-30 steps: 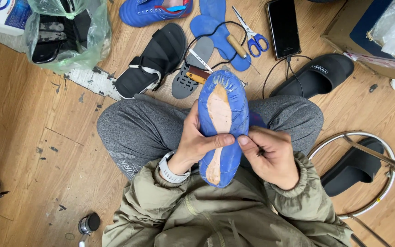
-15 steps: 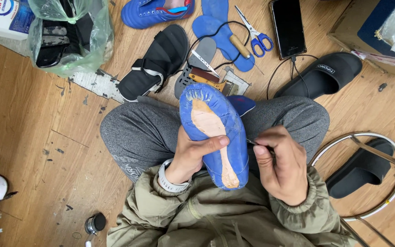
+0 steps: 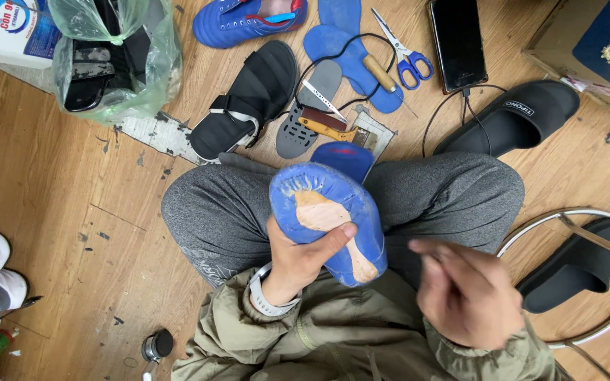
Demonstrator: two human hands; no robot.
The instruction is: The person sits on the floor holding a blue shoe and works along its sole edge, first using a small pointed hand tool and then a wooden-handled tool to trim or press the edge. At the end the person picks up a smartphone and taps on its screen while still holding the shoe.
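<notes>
I see my right hand (image 3: 471,296), blurred at lower right with fingers loosely curled on nothing, now off the blue shoe (image 3: 327,222), which my left hand (image 3: 301,257) grips mid-frame.

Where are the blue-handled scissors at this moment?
In the head view, the blue-handled scissors lie on the wooden floor near the top, right of centre, between the flat blue insole and the black phone.

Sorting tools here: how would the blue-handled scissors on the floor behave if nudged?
The scissors lie flat and closed on the wooden floor, so they would probably slide rather than roll. Being metal-bladed, they are likely stiff and fairly heavy for their size.
</notes>
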